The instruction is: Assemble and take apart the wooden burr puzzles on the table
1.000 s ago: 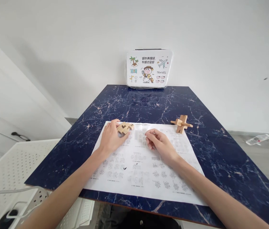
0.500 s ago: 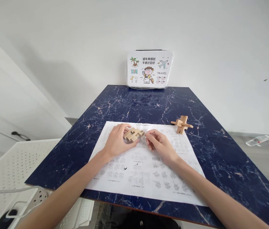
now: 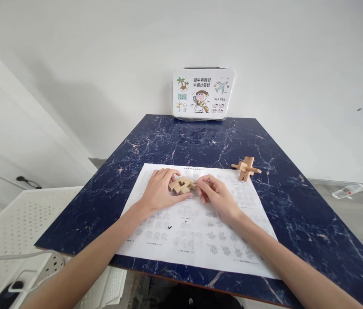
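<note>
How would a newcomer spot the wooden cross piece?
Find the dark blue marbled table, then the white printed sheet on it. At the sheet's far right corner is the wooden cross piece. Its bars jut out in crossing directions, unlike the compact wooden cluster left of it in view.

Light: bright, diffuse | soft shadow on wall (image 3: 113, 56) | tabletop (image 3: 155, 141) mirrors faintly | sheet (image 3: 197, 253) print blurred

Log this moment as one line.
left hand grip: around pale wooden block cluster; right hand grip: at cluster's right end; white printed paper sheet: beneath cluster; brown wooden cross: by sheet's far right corner
</note>
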